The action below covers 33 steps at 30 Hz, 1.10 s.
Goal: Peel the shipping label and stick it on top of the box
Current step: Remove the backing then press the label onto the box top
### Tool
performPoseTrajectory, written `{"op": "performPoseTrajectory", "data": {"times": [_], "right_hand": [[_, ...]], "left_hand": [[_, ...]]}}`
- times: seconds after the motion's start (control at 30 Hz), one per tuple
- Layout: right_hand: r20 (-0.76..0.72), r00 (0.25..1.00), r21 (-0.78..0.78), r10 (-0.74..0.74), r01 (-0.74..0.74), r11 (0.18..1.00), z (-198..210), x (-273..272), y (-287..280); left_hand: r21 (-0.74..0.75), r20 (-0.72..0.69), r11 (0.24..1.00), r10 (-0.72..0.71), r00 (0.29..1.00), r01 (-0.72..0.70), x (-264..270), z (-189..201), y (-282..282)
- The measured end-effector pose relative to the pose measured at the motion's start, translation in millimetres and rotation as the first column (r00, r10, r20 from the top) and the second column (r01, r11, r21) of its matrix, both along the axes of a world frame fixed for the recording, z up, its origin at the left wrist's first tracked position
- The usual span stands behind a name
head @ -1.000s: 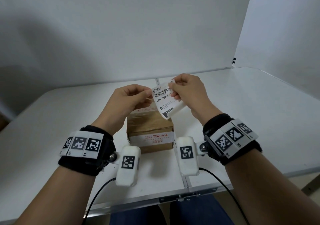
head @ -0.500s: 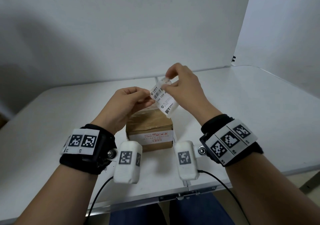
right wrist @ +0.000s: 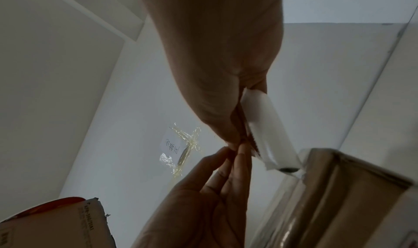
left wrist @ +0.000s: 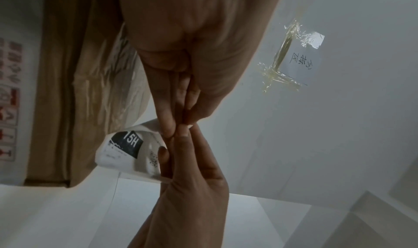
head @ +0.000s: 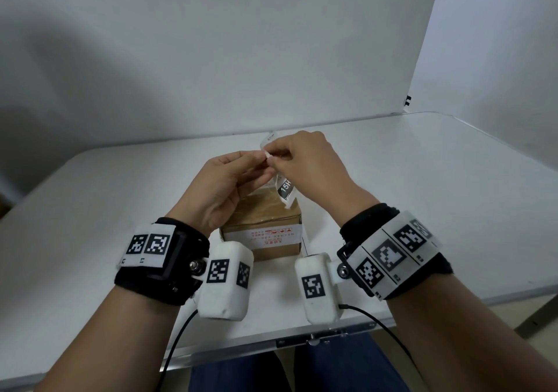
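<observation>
The white shipping label (head: 285,189) with a black "15H" patch hangs curled above the brown taped cardboard box (head: 262,221). My left hand (head: 262,164) and my right hand (head: 273,159) meet fingertip to fingertip and both pinch the label's upper corner. In the left wrist view the label (left wrist: 126,151) curls beneath the left fingertips (left wrist: 168,126), beside the box (left wrist: 74,73). The right wrist view shows the label (right wrist: 267,130) rolled into a tube under my right hand (right wrist: 237,141), with the box (right wrist: 339,189) at lower right. The pinched corner itself is hidden by fingers.
The box stands on a white table (head: 422,180) near its front edge (head: 302,336), with white walls behind and to the right. A taped paper note (left wrist: 294,60) is on a white panel overhead. A red and white carton (right wrist: 56,221) is at lower left in the right wrist view.
My hands have drawn together at the label's top corner. The label turned from facing me flat to hanging curled, and my right hand shifted from its side edge to that corner.
</observation>
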State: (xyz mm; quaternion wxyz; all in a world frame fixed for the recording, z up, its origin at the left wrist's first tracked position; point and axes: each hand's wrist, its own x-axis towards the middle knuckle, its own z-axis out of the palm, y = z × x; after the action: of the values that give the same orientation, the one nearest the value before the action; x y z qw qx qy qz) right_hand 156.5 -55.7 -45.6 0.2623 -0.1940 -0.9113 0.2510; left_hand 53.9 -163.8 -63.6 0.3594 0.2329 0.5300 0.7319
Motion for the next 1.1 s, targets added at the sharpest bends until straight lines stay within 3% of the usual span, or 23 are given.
{"op": "performPoseTrajectory", "data": {"times": [0.37,0.53,0.67,0.87,1.1], "right_hand": [[0.095,0.995,0.163,0.015,-0.031,0.986,-4,-4,-2],[0.073,0.997,0.101,0.038,-0.045,0.994,-1,0,-2],[0.124,0.992,0.183,0.026,-0.049,0.982,6,1,-2],[-0.070,0.997,-0.169,0.029,-0.041,0.985,5,1,3],[-0.154,0.987,-0.220,0.038,-0.071,0.973,-2,-2,6]], "left_hand": [[-0.028,-0.036,0.999,0.024,0.999,-0.025,0,0,-4],[-0.016,-0.046,0.999,0.032,0.998,-0.033,1,0,-6],[0.000,-0.049,1.000,0.027,0.998,-0.027,2,0,-6],[0.024,-0.030,0.999,0.025,0.999,-0.024,3,2,-5],[0.003,-0.096,1.000,0.028,0.995,-0.028,7,1,-7]]}}
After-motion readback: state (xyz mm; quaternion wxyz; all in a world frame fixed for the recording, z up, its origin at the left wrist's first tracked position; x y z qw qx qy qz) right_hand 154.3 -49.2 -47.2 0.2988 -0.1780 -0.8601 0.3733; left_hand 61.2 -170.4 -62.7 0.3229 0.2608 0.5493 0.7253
